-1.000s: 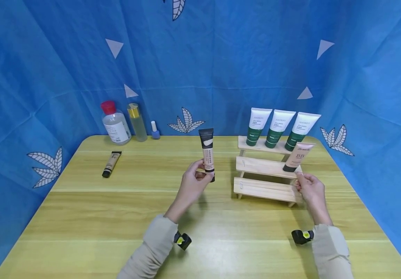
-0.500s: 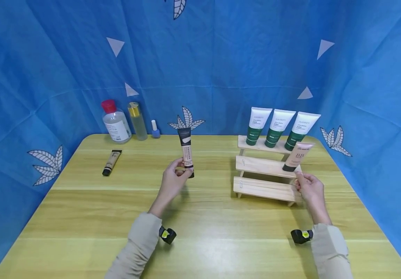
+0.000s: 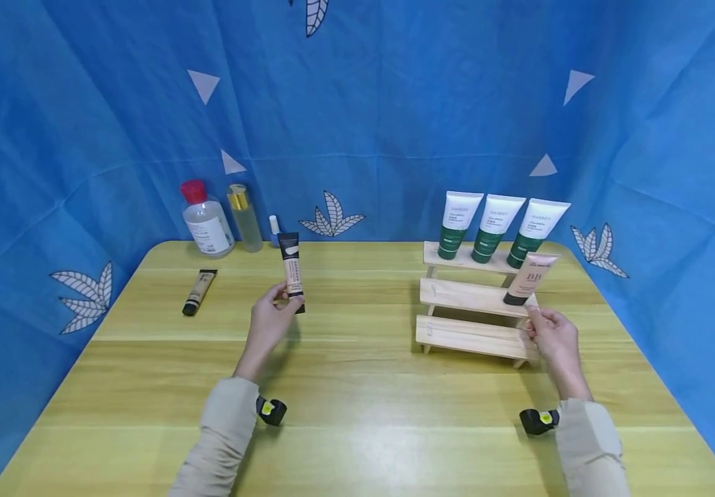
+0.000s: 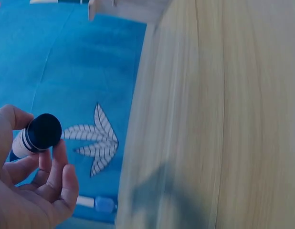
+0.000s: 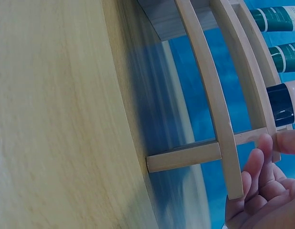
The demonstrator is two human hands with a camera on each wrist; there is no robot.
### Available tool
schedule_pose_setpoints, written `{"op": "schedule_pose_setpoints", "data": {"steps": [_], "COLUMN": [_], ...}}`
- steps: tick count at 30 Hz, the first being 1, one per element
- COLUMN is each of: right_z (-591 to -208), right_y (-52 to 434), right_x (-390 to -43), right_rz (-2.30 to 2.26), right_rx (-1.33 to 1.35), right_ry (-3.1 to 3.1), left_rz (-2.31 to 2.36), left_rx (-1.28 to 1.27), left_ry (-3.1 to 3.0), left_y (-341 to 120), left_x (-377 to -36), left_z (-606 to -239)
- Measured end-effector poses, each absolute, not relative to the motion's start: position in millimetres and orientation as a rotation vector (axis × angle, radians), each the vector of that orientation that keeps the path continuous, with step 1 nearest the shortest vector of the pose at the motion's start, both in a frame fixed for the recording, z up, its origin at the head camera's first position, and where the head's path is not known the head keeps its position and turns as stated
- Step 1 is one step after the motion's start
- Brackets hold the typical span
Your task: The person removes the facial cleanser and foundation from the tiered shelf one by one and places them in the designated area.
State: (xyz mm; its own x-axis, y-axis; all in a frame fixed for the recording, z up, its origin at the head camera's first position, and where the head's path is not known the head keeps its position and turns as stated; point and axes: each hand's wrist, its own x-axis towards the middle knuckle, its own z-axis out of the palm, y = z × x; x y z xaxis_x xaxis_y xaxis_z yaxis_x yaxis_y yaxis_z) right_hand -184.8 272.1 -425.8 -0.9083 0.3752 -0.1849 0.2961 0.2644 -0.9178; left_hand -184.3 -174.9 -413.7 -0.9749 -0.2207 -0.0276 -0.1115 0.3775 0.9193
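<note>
My left hand [image 3: 268,321] pinches a beige cosmetic tube [image 3: 293,266] with a black crimped end near its lower end. The tube stands nearly upright above the table, cap down; the left wrist view shows its round black cap [image 4: 46,130] between thumb and fingers. On the right, my right hand [image 3: 555,338] grips the right end of a three-step wooden display stand [image 3: 466,295], thumb and fingertips at the step's edge in the right wrist view. A pink BB cream tube [image 3: 531,278] stands on the middle step. Three white-and-green tubes [image 3: 495,228] stand along the top step.
At the back left stand a clear bottle with a red cap [image 3: 210,224], a gold-capped bottle [image 3: 246,224] and a small nail polish bottle [image 3: 274,228], partly behind the held tube. Another beige tube [image 3: 199,293] lies on the table [image 3: 357,414]. A blue curtain [image 3: 357,103] hangs behind.
My left hand has carried the beige tube leftward from the middle of the table, and it now overlaps the nail polish bottle in view. The right hand and stand have stayed in place.
</note>
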Motion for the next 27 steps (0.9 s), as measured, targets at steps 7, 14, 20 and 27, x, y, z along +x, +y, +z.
{"op": "schedule_pose_setpoints", "data": {"steps": [7, 14, 20, 27], "right_z": [-424.4, -425.5, -426.4, -426.2], "right_y": [272.7, 272.0, 272.9, 272.9], "right_x": [-185.4, -184.8, -185.4, -185.0], "right_rz": [1.768, 1.773, 1.787, 1.745], "right_rx": [-0.650, -0.640, -0.636, -0.654], "right_ry": [-2.434, -2.422, -2.418, -2.447], "left_rz": [-1.552, -1.377, -1.230, -1.123], "left_rx": [0.418, 0.514, 0.508, 0.496], "left_ry": [-2.586, -2.706, -2.810, -2.898], "left_y": [-209.5, -245.1, -266.8, -281.1], "left_x": [-188.9, -191.5, -190.6, -193.0], "left_z": [-420.0, -426.1, -431.4, -431.3]}}
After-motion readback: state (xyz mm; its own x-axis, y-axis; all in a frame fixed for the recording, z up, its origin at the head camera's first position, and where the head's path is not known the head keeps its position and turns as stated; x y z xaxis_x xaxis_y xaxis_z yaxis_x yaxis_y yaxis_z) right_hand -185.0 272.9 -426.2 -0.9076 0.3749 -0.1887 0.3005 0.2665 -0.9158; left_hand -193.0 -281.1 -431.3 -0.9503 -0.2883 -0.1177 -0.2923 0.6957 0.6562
